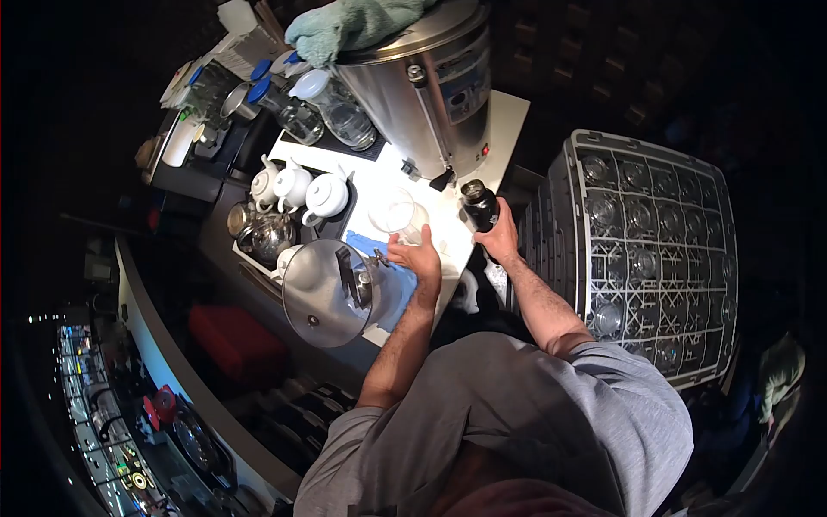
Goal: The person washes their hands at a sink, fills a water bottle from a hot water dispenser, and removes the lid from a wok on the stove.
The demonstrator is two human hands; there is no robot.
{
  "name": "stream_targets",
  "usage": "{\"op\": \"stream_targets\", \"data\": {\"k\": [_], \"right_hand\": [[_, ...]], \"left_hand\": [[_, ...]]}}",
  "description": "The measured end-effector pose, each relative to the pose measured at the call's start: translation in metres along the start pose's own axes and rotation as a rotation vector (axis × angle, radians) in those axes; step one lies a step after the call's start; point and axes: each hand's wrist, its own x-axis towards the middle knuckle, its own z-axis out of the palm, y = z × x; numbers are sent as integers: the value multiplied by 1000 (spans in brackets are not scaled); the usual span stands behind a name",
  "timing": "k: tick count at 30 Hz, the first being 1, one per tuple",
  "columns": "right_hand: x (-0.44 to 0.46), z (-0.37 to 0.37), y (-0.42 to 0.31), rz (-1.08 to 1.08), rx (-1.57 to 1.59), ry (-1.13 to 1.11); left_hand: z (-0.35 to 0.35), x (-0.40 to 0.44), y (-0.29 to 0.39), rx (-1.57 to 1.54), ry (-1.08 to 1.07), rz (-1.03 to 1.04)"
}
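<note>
My right hand is wrapped round a black bottle near the table's right edge. The bottle's top faces up, close beside the black tap of a large steel urn. On the white table, my left hand has its thumb and fingers curved round the lower part of a clear round container. Bright light washes out its outline. Under and beside the left wrist lie a blue cloth and a large clear-domed vessel with a metal fitting.
White teapots stand left on a dark tray, near a glass teapot. Behind them are glass jugs with lids. A green towel lies on the urn. At right stands a tall rack of glasses.
</note>
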Motion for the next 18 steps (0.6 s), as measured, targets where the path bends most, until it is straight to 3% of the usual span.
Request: {"op": "stream_targets", "data": {"k": [2, 3, 5, 6, 13, 15, 17, 18], "right_hand": [[-7, -3, -10, 7, 57, 31], [-11, -6, -17, -13, 82, 61], [-21, -13, -31, -23, 132, 71], [-27, -18, -38, -28, 149, 57], [-88, -58, -84, -51, 193, 118], [-109, -71, -88, -170, 235, 207], [-134, -91, -101, -253, 308, 232], [-145, -100, -110, -342, 330, 280]], "left_hand": [[5, 8, -4, -9, 88, -20], [6, 12, -6, -15, 63, -10], [3, 17, -3, -323, -93, -151], [1, 17, -2, -206, -105, -92], [-20, 0, 18, -213, -481, 126], [-6, 1, 13, -223, -546, 95], [5, 4, 12, -174, -576, 204], [37, 24, -23, -119, -531, 483]]}}
